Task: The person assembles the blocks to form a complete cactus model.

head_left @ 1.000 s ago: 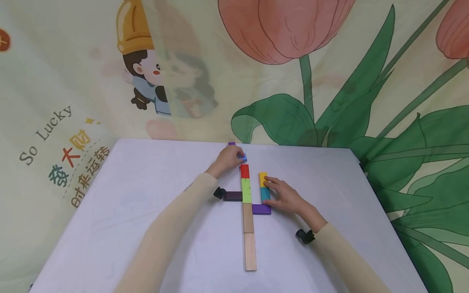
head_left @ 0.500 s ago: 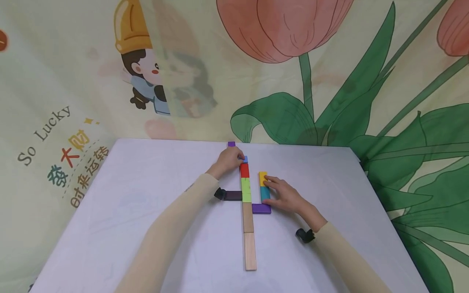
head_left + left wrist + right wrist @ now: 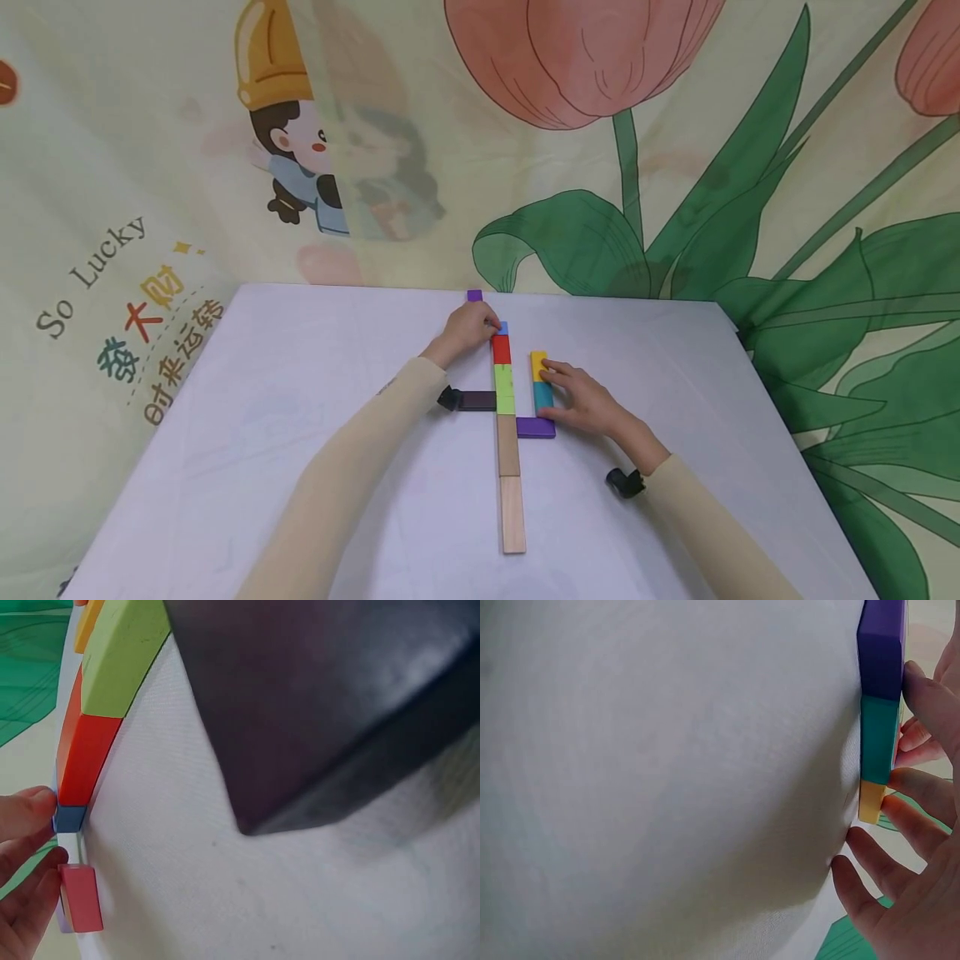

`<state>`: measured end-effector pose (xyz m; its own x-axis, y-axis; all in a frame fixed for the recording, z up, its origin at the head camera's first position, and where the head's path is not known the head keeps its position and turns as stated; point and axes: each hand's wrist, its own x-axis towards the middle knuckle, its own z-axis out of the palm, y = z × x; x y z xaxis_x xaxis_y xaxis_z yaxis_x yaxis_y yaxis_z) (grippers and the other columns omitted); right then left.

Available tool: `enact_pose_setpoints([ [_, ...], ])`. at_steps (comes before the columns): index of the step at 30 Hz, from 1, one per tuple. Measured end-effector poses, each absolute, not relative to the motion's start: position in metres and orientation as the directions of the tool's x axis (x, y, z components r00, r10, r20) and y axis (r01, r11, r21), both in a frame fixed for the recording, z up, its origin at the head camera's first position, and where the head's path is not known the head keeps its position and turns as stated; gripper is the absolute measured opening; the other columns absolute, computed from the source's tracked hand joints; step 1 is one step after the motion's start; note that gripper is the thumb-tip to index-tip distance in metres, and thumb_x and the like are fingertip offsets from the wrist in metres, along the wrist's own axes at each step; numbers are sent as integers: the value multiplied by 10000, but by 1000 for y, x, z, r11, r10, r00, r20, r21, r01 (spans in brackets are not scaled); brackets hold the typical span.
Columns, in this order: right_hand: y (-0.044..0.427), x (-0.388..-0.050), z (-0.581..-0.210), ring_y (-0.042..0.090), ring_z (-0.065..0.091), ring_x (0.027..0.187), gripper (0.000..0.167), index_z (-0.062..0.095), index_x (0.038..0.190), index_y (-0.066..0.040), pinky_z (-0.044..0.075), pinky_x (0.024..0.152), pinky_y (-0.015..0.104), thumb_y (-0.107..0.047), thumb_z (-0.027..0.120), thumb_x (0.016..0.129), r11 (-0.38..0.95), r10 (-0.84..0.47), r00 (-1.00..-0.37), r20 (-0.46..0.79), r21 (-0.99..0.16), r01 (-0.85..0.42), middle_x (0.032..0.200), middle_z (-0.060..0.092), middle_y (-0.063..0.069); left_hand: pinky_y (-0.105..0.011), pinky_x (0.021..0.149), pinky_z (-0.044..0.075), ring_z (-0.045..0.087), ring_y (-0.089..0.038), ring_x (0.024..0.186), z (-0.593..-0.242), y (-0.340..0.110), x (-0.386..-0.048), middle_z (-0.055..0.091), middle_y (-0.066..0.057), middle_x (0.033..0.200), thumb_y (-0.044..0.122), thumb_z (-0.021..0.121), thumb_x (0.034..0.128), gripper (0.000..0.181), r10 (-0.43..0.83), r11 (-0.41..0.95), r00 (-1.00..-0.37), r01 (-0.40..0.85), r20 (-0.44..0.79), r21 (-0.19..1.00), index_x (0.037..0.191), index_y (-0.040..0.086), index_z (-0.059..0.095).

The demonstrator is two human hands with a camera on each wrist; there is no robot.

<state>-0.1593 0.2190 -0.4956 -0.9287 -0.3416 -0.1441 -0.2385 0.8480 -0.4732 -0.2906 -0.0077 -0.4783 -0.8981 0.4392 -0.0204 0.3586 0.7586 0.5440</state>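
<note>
My left hand [image 3: 467, 327] is at the far end of a block row, its thumb and fingertips pinching a small blue block [image 3: 70, 819] that lies against the red block [image 3: 501, 349]. Green [image 3: 505, 389] and plain wood blocks [image 3: 507, 445] continue the row toward me. My right hand [image 3: 587, 402], fingers spread, rests beside a yellow block [image 3: 538, 367] and a teal block [image 3: 543, 398], fingertips touching or nearly touching them. The thumb is near the purple block [image 3: 881, 652]. Part of the blue block is hidden by the left fingers in the head view.
A dark block [image 3: 477, 402] juts left from the row, under the left forearm's wrist camera [image 3: 450, 397]. Beyond the left hand lies another purple block [image 3: 475, 295] near the far table edge. In the left wrist view, a pink-red block [image 3: 81, 898] lies past the blue one.
The left hand has drawn the blue block slightly toward me, closing the gap to the red block. The right hand has stayed in place.
</note>
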Motion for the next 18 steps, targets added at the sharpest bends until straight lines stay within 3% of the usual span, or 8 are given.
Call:
enact_pose_setpoints([
  [8, 217, -160, -496, 347, 349, 1429, 751, 492, 1427, -135, 387, 1088, 558, -496, 728, 812, 840, -358, -924, -137, -478, -255, 1569, 345, 79, -379, 979, 498, 633, -245, 1096, -479, -11, -291, 714, -91, 1105, 101, 651, 894, 179, 440, 762, -898, 369, -6, 533, 1032, 70, 760],
  [15, 218, -160, -497, 339, 346, 1434, 749, 497, 1424, -138, 384, 1095, 550, -497, 732, 809, 848, -357, -924, -140, -464, -257, 1567, 351, 77, -390, 1079, 437, 548, -253, 1275, -477, -16, -292, 658, -91, 1270, 140, 636, 902, 226, 449, 740, -892, 399, 44, 541, 1095, 75, 736],
  [18, 219, -160, -498, 342, 349, 1430, 750, 503, 1419, -138, 388, 1090, 552, -492, 741, 802, 848, -352, -927, -131, -464, -257, 1564, 356, 81, -406, 1043, 463, 562, -279, 1239, -475, -21, -294, 650, -122, 1250, 134, 655, 876, 264, 404, 746, -912, 374, 72, 550, 1123, 63, 717],
])
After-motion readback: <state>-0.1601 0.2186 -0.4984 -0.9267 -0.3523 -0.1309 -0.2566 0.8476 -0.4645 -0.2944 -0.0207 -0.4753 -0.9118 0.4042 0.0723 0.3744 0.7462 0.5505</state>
